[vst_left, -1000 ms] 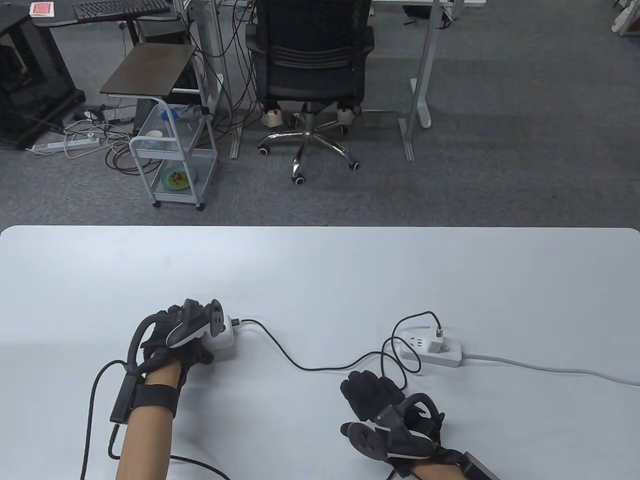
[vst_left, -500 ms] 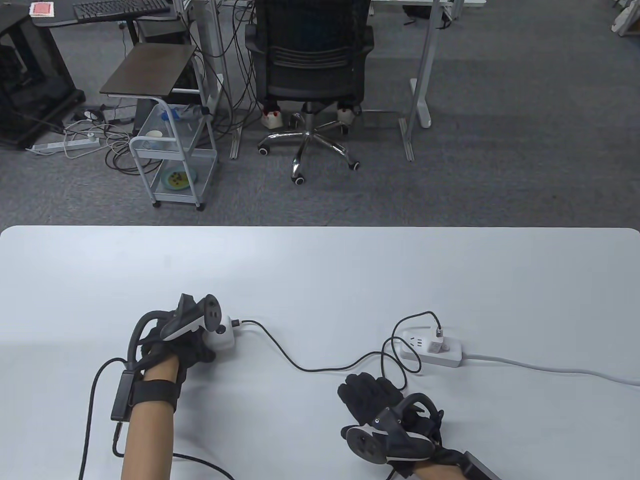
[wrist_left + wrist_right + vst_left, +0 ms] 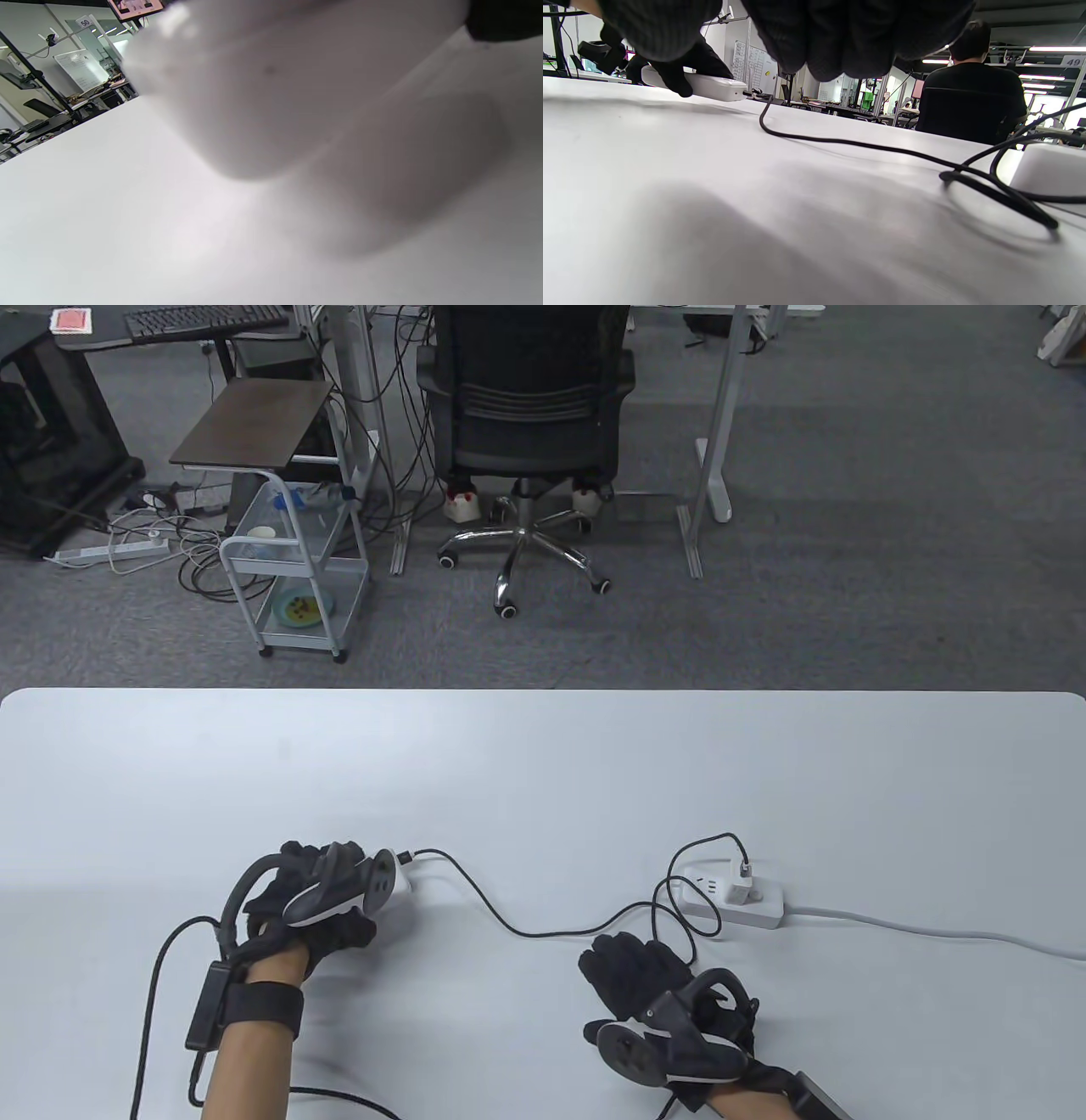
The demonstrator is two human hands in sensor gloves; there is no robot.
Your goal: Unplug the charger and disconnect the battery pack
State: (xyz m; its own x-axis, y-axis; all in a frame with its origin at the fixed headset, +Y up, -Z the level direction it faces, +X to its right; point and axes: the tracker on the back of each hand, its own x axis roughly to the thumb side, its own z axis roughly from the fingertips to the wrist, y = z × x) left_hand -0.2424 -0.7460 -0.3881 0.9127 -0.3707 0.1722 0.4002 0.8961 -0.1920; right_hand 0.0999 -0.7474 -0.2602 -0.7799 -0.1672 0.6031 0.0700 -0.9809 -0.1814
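The left hand [image 3: 310, 899] grips the smooth white battery pack [image 3: 396, 885] at the table's [image 3: 543, 763] near left, raised off the matte surface. The right hand [image 3: 645, 980] holds nothing, fingers loosely curled above the table. A thin black cable [image 3: 543, 931] snakes from the pack, looping just beside the right hand, up to the boxy white charger [image 3: 740, 886] plugged into a rounded white power strip [image 3: 768, 909].
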